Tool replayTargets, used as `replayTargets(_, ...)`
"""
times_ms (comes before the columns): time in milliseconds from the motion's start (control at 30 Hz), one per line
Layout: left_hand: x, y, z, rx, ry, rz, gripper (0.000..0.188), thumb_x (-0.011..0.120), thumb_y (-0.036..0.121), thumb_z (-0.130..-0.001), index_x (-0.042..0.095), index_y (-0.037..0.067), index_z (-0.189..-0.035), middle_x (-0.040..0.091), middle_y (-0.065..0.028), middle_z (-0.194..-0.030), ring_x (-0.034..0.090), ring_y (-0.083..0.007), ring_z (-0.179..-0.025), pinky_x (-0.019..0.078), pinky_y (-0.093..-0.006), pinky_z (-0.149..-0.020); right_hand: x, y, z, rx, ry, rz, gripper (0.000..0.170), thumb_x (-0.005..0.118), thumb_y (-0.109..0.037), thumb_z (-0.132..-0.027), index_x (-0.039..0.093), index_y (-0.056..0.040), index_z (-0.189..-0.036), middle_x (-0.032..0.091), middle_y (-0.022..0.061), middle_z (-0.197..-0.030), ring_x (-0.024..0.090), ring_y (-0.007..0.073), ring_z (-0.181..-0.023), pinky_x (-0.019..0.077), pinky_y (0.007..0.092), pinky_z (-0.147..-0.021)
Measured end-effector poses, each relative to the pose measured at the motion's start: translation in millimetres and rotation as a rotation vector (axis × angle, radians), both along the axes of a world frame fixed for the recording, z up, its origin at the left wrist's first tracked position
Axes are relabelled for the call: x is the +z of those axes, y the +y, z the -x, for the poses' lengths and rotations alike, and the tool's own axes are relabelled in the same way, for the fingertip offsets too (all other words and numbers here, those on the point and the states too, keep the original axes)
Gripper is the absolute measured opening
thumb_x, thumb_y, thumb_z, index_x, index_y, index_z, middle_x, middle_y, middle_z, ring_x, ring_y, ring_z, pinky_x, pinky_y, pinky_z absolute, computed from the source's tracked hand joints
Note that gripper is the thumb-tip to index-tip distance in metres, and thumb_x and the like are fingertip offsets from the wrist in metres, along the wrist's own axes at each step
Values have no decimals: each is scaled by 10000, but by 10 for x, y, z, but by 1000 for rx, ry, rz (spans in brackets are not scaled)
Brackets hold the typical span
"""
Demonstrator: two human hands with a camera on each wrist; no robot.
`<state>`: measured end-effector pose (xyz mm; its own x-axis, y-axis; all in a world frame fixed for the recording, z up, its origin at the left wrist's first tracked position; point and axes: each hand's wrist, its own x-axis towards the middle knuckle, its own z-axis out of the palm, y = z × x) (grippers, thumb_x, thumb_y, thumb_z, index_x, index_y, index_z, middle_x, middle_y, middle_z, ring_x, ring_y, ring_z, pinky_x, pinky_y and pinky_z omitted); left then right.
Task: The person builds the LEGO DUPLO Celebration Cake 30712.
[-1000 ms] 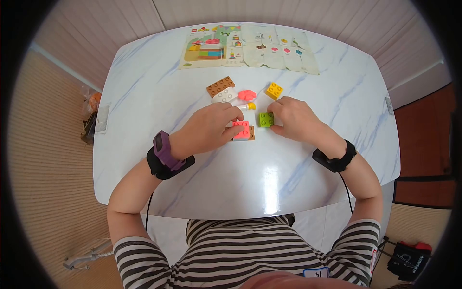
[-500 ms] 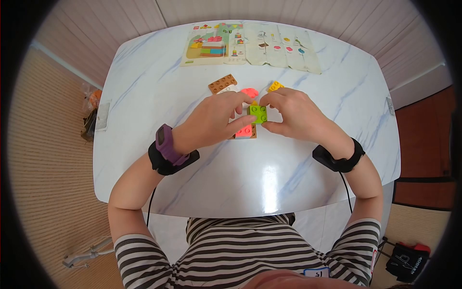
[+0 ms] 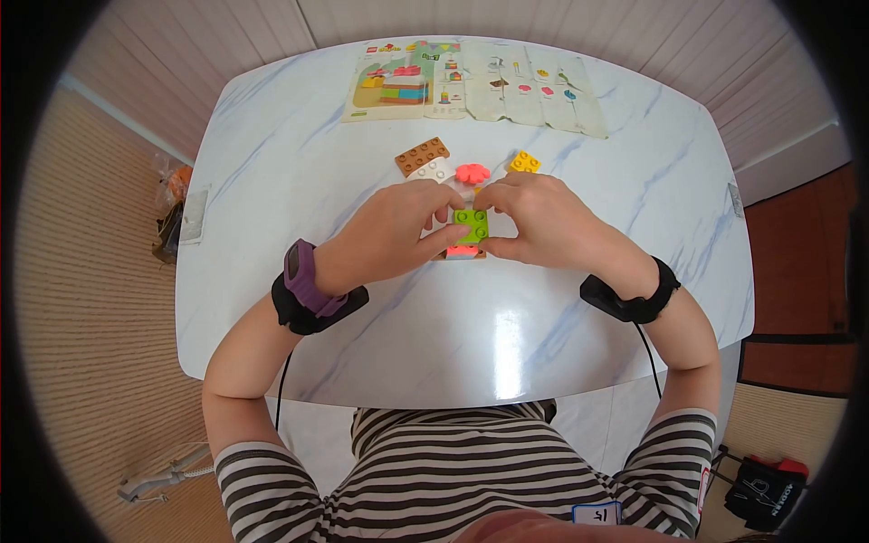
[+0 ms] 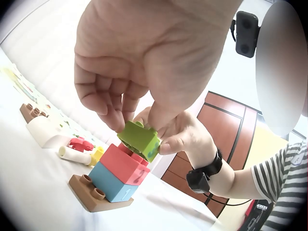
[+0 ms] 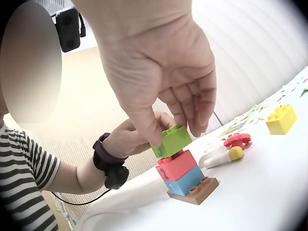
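Note:
Both hands hold a green brick (image 3: 471, 224) between them. My left hand (image 3: 389, 228) pinches it from the left with thumb and fingertips, and my right hand (image 3: 554, 223) grips its right side. The brick sits slightly tilted right over the studs of a pinkish-red brick (image 4: 126, 165) marked 2. Under that is a blue brick (image 4: 112, 183) marked 1, standing on a brown plate (image 5: 202, 191) with two studs showing beside the stack. From above, the green brick covers most of the stack.
Behind the hands lie a brown brick (image 3: 423, 157), a white piece (image 3: 433, 168), a pink-red flower-like piece (image 3: 472, 173) and a yellow brick (image 3: 525, 161). A white stick with a yellow end (image 5: 224, 157) lies near the stack. An instruction sheet (image 3: 534, 100) is spread at the far table edge.
The right hand has carried the green brick leftward from beside the stack to above the pinkish-red brick. The left hand has moved from the pinkish-red brick up to the green one.

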<state>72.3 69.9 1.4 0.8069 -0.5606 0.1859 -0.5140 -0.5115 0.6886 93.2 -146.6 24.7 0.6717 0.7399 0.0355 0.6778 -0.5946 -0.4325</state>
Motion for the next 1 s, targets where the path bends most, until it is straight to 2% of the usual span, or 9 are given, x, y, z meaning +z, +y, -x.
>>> replayTargets(1000, -19, 18, 4, -22, -5, -20, 192, 639, 165, -842, 610, 20, -965, 597, -79, -754, 566, -182, -631, 457, -288, -576, -15, 6, 18, 17, 18, 31, 353, 758, -234, -702, 636, -29, -962, 656, 108, -870, 608, 291, -858, 482, 392, -734)
